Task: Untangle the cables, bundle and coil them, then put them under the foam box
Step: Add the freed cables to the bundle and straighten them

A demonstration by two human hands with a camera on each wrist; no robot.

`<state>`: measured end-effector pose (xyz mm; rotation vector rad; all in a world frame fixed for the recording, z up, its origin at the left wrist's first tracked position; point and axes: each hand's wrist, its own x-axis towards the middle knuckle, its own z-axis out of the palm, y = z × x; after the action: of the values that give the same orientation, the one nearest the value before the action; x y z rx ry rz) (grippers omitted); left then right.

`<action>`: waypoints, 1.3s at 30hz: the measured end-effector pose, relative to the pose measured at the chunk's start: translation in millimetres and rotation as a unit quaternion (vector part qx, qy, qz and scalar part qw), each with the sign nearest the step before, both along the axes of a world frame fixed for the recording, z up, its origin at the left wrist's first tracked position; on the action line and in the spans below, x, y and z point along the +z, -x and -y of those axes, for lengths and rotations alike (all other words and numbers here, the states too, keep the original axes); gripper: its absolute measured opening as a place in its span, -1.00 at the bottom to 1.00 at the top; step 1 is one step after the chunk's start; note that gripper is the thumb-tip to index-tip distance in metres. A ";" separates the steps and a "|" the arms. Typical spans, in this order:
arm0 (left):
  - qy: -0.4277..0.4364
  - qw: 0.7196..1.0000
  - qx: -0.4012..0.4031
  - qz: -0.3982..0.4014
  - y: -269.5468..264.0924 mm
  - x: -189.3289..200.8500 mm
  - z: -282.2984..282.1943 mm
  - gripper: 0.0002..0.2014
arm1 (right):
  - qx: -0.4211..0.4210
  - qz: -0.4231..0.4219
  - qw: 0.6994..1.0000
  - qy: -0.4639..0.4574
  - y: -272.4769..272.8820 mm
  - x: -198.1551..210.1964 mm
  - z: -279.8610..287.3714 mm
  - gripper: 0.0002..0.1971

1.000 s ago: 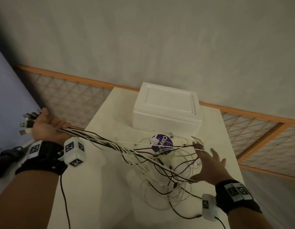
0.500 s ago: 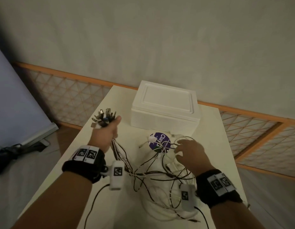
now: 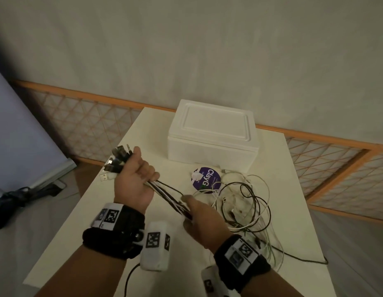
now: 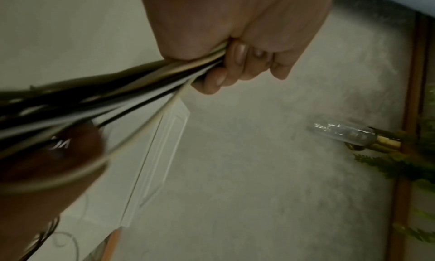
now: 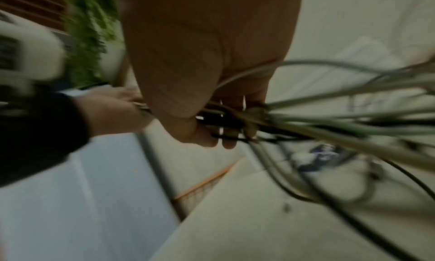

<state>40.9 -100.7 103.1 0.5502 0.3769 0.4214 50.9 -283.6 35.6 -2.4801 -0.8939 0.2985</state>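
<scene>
Standing at the back of a pale rectangular desk (image 3: 85,232), a white lidded foam box (image 3: 212,138) sits flat, with no cables under it yet. In front of it sprawls a loose tangle of thin black and white cables (image 3: 244,202), touching a round purple-labelled tape roll (image 3: 205,177). The left hand (image 3: 133,181) is fisted around the gathered plug ends; the right hand (image 3: 202,219) has its grip curled round the same strands just beside it. Pulling the bundle taut could likely tighten knots, or drag the tape roll off the desk.
</scene>
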 end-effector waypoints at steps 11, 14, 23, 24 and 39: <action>0.035 0.999 0.023 -0.031 -2.3 -4.6 -47.7 -0.51 | -0.074 -0.173 0.981 -0.053 -30.4 6.7 90.9 -0.29; 0.060 0.996 0.037 -0.048 -6.8 -6.9 -60.5 -0.50 | -0.186 -0.187 0.949 -0.175 -41.2 27.2 99.8 -0.49; 0.052 0.997 -0.035 -0.046 -11.3 -22.0 -7.1 -0.58 | -0.035 0.067 0.994 -0.078 -18.7 74.2 1.8 -0.22; 0.036 0.997 -0.062 -0.033 -11.0 -19.8 2.6 -0.61 | -0.007 0.036 0.998 -0.054 -14.4 73.5 -16.9 -0.19; -0.035 0.962 -0.142 -0.232 27.0 -60.1 -73.1 -0.79 | 0.076 -0.010 0.988 0.134 -37.6 64.5 -26.9 -0.66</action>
<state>13.9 -27.7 43.1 0.7623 0.7243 0.0229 88.6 -256.6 100.1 -2.6485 -1.0988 0.5261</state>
